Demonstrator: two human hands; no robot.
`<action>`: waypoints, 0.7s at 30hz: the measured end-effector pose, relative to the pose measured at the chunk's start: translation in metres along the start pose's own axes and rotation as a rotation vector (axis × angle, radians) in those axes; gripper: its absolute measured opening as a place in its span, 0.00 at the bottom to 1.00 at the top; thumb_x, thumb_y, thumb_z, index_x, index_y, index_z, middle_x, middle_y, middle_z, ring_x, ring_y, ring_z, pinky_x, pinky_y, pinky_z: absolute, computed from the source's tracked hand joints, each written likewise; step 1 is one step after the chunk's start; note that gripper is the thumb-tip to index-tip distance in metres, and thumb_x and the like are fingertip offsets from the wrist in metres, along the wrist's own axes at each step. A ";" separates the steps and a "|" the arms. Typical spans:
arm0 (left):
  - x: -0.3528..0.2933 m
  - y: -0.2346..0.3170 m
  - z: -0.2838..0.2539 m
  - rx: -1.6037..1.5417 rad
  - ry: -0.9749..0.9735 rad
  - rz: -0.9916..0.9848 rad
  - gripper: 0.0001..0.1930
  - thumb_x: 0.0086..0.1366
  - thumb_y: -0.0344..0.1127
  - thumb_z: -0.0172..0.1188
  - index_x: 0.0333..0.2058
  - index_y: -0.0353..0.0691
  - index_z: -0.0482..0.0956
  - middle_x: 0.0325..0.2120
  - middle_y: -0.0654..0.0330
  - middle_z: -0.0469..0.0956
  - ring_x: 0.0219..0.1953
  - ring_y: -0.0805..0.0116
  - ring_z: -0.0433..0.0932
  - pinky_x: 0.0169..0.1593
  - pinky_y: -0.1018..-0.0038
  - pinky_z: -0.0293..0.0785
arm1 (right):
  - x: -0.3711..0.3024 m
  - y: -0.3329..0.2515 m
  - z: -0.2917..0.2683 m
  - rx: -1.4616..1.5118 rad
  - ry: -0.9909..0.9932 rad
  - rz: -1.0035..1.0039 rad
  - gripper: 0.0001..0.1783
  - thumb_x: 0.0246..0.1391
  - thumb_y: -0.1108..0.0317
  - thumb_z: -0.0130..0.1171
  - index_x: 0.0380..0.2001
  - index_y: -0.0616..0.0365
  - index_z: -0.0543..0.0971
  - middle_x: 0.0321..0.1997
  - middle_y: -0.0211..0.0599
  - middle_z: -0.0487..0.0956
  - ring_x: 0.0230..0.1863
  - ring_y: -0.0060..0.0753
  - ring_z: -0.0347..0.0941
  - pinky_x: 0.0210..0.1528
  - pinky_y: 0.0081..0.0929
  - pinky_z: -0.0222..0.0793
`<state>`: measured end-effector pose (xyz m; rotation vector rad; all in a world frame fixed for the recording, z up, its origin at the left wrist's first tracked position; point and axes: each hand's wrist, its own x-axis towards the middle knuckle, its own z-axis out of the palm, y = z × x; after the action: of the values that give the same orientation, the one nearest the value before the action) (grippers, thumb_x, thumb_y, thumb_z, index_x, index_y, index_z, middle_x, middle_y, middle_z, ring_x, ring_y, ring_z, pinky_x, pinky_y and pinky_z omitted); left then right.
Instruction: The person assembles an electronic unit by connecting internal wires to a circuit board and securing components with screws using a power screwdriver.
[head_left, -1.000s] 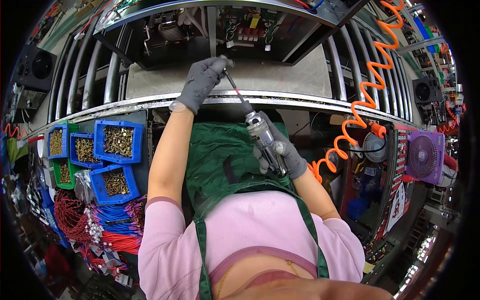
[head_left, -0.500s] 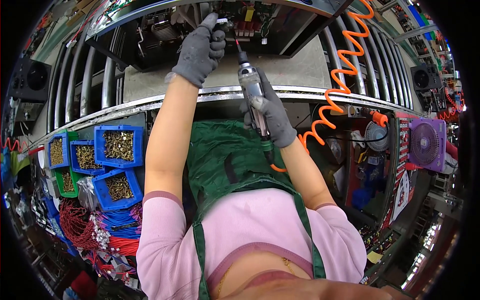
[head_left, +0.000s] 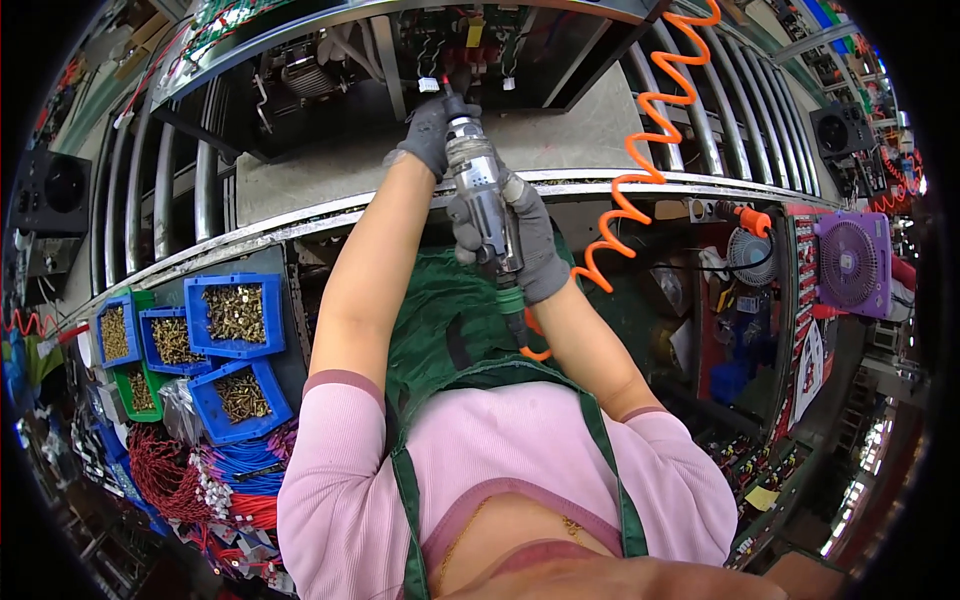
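The right hand point(head_left: 525, 235) closes its fingers around the driver point(head_left: 482, 195) before the open cabinet point(head_left: 388, 70) — work seems unfinished, a white connector point(head_left: 509, 84) hanging loose — while the left hand's point(head_left: 430, 135) hidden fingers I cannot tell.

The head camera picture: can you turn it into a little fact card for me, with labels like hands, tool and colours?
Right hand: grey glove, holding the driver
Left hand: grey glove, close to the driver's front end; its fingers are mostly hidden
Driver: silver, pointing toward the metal box
Metal box: open, boards and wires inside
Bins: blue and green, holding screws, on the left
Fan: purple, far right
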<state>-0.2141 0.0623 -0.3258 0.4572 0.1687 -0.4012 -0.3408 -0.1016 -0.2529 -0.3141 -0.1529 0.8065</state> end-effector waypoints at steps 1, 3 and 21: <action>0.008 -0.003 -0.005 -0.001 -0.002 -0.006 0.08 0.59 0.31 0.53 0.37 0.38 0.68 0.25 0.57 0.71 0.27 0.64 0.73 0.28 0.67 0.75 | 0.001 0.004 -0.004 -0.001 0.005 -0.005 0.35 0.56 0.50 0.55 0.60 0.56 0.59 0.38 0.47 0.75 0.28 0.38 0.77 0.28 0.38 0.78; 0.024 -0.007 -0.014 -0.078 0.114 0.124 0.08 0.57 0.30 0.55 0.36 0.38 0.69 0.26 0.56 0.70 0.29 0.63 0.73 0.30 0.64 0.75 | 0.001 0.013 -0.009 0.088 0.041 0.005 0.30 0.56 0.50 0.55 0.54 0.59 0.64 0.37 0.47 0.76 0.30 0.40 0.78 0.30 0.40 0.79; 0.061 -0.025 -0.042 -0.276 -0.302 0.071 0.11 0.61 0.37 0.53 0.34 0.34 0.71 0.26 0.49 0.75 0.24 0.54 0.77 0.31 0.59 0.79 | 0.009 0.020 0.020 -0.121 0.206 -0.055 0.29 0.54 0.48 0.55 0.52 0.57 0.65 0.35 0.47 0.77 0.23 0.39 0.76 0.24 0.38 0.77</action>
<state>-0.1716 0.0404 -0.3882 0.1271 -0.0852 -0.3663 -0.3534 -0.0779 -0.2408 -0.5023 -0.0171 0.7071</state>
